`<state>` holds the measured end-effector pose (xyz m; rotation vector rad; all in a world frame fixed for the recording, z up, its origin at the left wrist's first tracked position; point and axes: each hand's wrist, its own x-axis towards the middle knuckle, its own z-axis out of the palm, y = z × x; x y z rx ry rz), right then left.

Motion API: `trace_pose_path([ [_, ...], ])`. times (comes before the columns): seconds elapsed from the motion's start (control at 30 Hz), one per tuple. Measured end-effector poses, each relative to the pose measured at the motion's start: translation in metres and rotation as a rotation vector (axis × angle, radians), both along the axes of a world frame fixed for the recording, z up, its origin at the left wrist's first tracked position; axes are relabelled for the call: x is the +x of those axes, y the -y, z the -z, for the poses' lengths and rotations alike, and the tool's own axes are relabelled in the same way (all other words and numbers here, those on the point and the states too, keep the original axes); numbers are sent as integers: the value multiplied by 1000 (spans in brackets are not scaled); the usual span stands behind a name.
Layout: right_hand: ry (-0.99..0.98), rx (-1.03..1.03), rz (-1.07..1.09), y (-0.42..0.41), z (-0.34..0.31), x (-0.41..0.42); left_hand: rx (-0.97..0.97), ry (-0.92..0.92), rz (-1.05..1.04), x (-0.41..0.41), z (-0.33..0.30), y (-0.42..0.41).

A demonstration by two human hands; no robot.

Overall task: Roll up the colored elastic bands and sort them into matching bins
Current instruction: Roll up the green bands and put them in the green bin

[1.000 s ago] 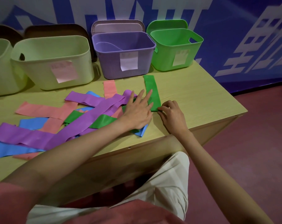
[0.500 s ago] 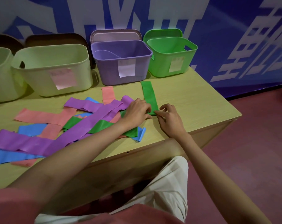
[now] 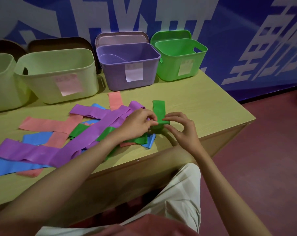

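Near the right front corner of the pale wooden table [image 3: 204, 106], both hands work 1 flat green elastic band [image 3: 158, 109]. Left hand [image 3: 137, 123] pinches the rolled near end between thumb and fingertips; right hand [image 3: 181, 128] pinches the same roll from the other side, fingers curled. Change over the last second: the left hand was pressing flat on the strip with fingers spread, and the band lay full length; now the near end is turned over into a small roll and the flat part looks shorter. Judgement: rolling has begun, with most of the strip left to take up. The matching green plastic bin [image 3: 180, 65] stands at the back of the table, beyond the band's far end, beside a purple plastic bin [image 3: 127, 72] and 2 pale yellow-green bins [image 3: 59, 77]. To the left lies a loose heap of purple, pink, blue and green bands [image 3: 62, 133], unrolled, so the sorting looks at an early stage.
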<state>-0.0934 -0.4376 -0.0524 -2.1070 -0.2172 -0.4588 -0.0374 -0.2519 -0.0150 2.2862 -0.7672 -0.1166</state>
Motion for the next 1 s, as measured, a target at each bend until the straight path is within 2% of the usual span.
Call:
trace_pose_path([
  [0.17, 13, 232, -91, -20, -26, -21, -233, -251, 56, -19, -26, -20],
  [0.3, 98, 204, -94, -34, -33, -26, -326, -290, 57, -23, -37, -30],
  [0.53, 241, 128, -94, -51, -43, -28, -500, -214, -5, -41, -46, -41],
  [0.67, 310, 93, -107, -57, -51, -29, -539, -157, -4, -53, -52, -52],
  [0.8, 349, 88, -124, -69, -58, -32, -561, -58, -90, -62, -53, -60],
  [1.0, 291, 213, -190, -85, -64, -36, -679, -166, -163, -73, -49, -71],
])
